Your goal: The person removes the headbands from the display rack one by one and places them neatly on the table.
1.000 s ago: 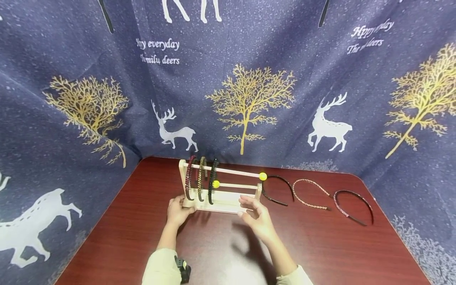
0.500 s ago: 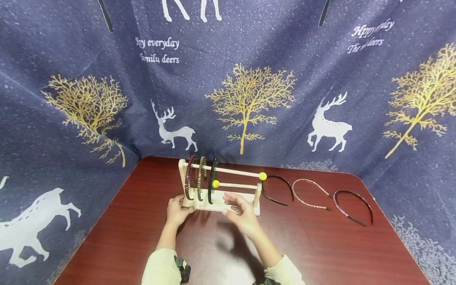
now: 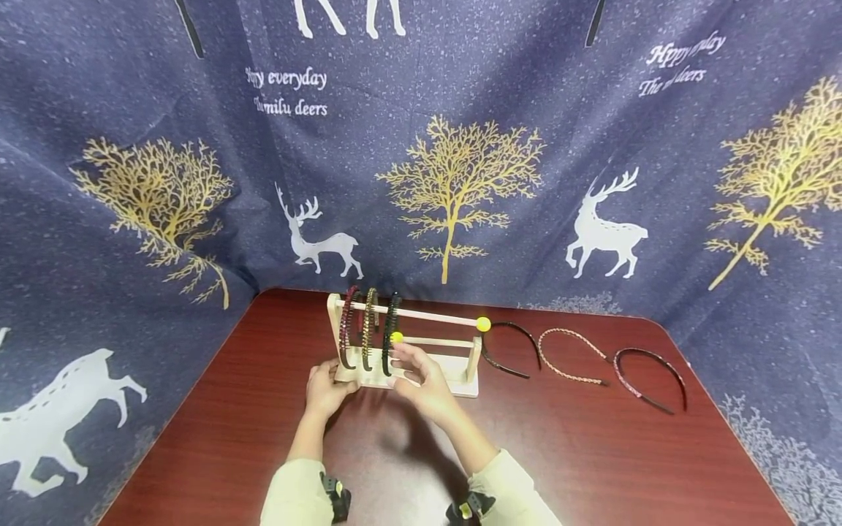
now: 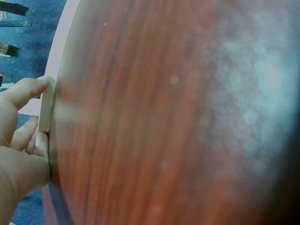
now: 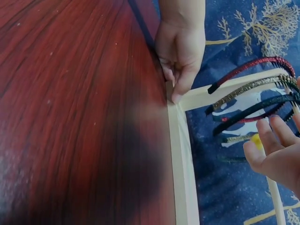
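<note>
A light wooden rack [image 3: 457,369] stands on the table, with two rods tipped by yellow balls. Hanging over its upper rod are a dark red headband [image 3: 346,329], a gold headband [image 3: 368,340] and a black headband [image 3: 388,343]. My left hand [image 3: 325,392] grips the rack's left front corner; in the left wrist view, its thumb lies on the base edge [image 4: 47,110]. My right hand [image 3: 424,386] has its fingers loosely bent and parted close beside the black headband, in front of the lower rod's yellow ball [image 5: 257,141]. Nothing sits between its thumb and fingers.
Right of the rack, a thin black headband [image 3: 509,370], a braided beige headband [image 3: 571,378] and a pink-and-dark headband [image 3: 625,386] lie on the red-brown table [image 3: 592,453]. A blue deer-print cloth [image 3: 408,219] hangs behind.
My right hand has moved left along the rack's front, from its right end to the black headband. The left hand keeps its place at the left corner.
</note>
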